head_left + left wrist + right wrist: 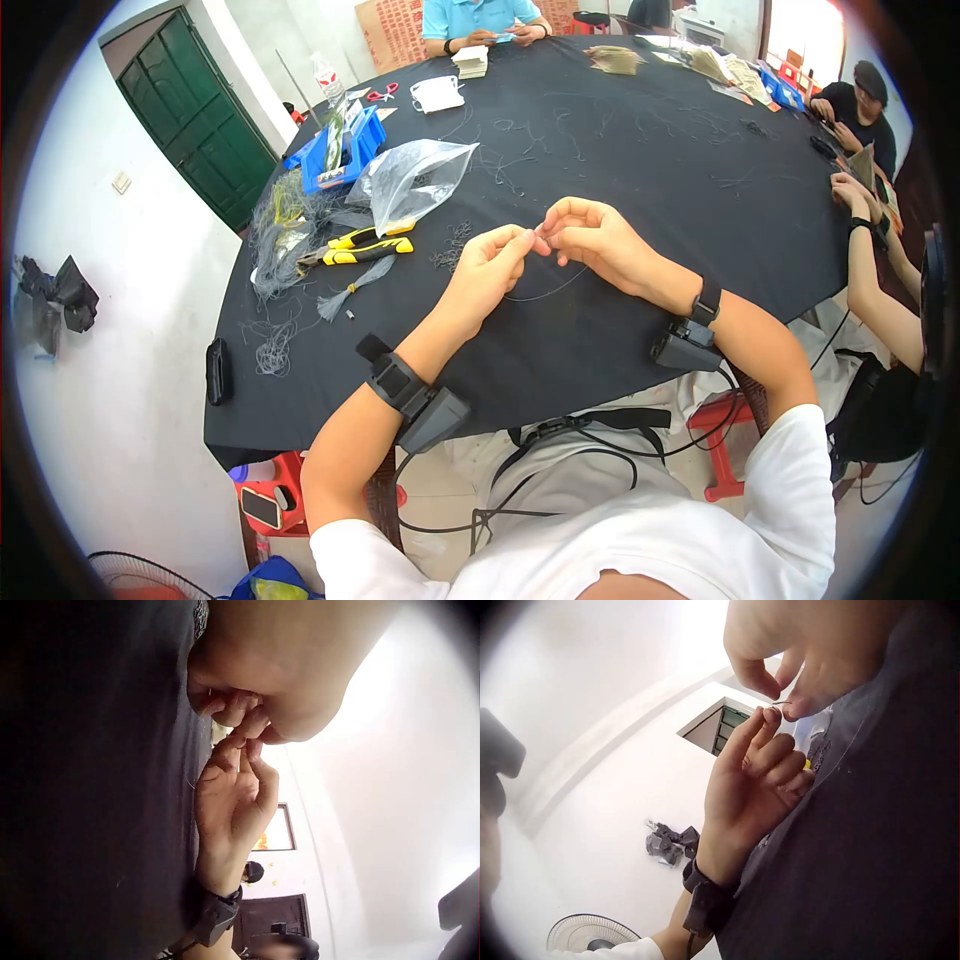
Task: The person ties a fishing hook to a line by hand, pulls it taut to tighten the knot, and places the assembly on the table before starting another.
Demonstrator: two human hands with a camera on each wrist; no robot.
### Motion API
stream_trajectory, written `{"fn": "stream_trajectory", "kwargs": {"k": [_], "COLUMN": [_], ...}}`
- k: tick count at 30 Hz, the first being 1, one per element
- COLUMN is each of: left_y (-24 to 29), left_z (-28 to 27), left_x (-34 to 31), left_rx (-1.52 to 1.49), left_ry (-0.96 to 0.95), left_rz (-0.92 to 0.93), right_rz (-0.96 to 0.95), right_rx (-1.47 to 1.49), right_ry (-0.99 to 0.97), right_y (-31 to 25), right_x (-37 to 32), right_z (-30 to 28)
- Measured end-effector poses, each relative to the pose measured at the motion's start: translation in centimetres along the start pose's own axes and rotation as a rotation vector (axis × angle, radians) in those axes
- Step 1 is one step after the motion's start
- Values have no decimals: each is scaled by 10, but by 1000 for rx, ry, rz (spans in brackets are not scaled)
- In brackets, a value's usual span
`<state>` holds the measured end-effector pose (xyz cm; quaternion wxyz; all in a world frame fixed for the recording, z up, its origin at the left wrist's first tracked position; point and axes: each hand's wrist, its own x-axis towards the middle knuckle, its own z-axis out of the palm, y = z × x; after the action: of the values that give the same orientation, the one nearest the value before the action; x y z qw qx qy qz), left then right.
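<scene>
My left hand (488, 268) pinches a tiny dark hook-like piece (781, 703) between thumb and forefinger, above the near part of the table. My right hand (608, 250) meets it fingertip to fingertip, its thumb and forefinger pinching at the thin line by the other end of that piece. The thin line (548, 295) hangs in a loose curve below the hands. In the left wrist view, the fingers of both hands hide the small piece. A heap of small dark hooks (452, 246) lies on the cloth just left of my left hand.
The black-covered table (640, 170) holds yellow-black pliers (368, 250), a tied line bundle (352, 290), tangled line (275, 240), a plastic bag (420, 178) and a blue bin (325, 165). Loose strands (520, 140) lie farther off. Other people sit at the far side and right.
</scene>
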<state>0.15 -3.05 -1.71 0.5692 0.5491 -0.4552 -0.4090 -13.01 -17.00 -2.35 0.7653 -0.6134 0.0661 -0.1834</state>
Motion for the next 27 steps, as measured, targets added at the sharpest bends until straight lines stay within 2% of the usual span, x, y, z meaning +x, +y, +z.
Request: {"fn": "stream_trajectory", "kwargs": {"k": [5,10,16,20,23,25,27], "left_y": [-2,2,7,12,34,38,48], "left_z": [-2,-2,-16,-36,-41,-51,-57], "left_x": [1,2,6,13,4,4,0], "left_rx": [36,85,202,492,860,1019,1166], "left_ry": [18,38,142,309,547,696,814], "left_rz": [-15,-5,83,287,252,340,323], "right_rz": [45,7,-7,26,57,61,62], "right_rx": [-82,-126,-164,-167,-172,-180,-190], "right_ry": [-14,15,71,91,82,76,76], "right_y": [1,-1,-1,-2,0,-1,0], "right_x": [-2,0,0,1,1,1,1], "right_z": [-1,-4,-4,-6,-8,-7,-8]}}
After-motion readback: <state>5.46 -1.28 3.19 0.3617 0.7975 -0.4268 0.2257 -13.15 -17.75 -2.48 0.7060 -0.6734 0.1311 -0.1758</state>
